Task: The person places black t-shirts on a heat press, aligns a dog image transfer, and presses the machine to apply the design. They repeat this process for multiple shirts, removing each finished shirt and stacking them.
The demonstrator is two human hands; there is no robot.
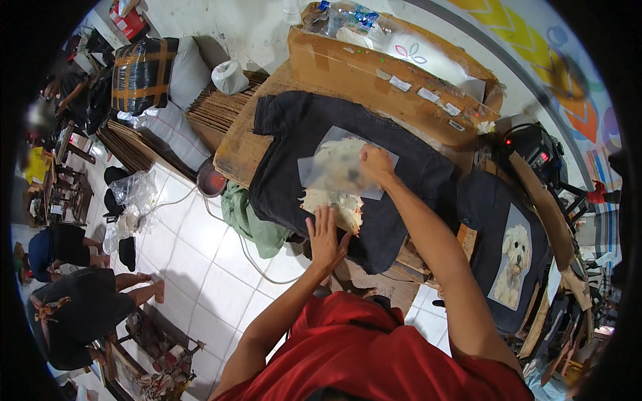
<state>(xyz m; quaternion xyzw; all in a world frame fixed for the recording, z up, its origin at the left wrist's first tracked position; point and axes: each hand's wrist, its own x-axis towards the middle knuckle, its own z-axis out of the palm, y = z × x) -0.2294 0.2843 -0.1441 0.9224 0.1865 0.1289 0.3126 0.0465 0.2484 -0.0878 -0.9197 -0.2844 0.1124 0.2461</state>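
Observation:
A black T-shirt (281, 164) lies spread on the wooden table. On its front is a cream, fluffy-looking dog print (331, 200) with ragged lower edges. A translucent film sheet (314, 172) covers the upper part of the print; the lower part shows bare. My right hand (376, 162) is closed in a fist over the film's right side, and whatever it may grip is hidden. Below the film, my left hand (326, 237) rests with fingers stretched out at the print's lower left edge.
A long cardboard box (374, 70) holding plastic bottles stands behind the shirt. To the right, another dark garment (491, 200) bears a dog picture on film (513, 260), near a black machine with a lit display (535, 154). Green cloth (247, 220) hangs at left. Other people are at far left.

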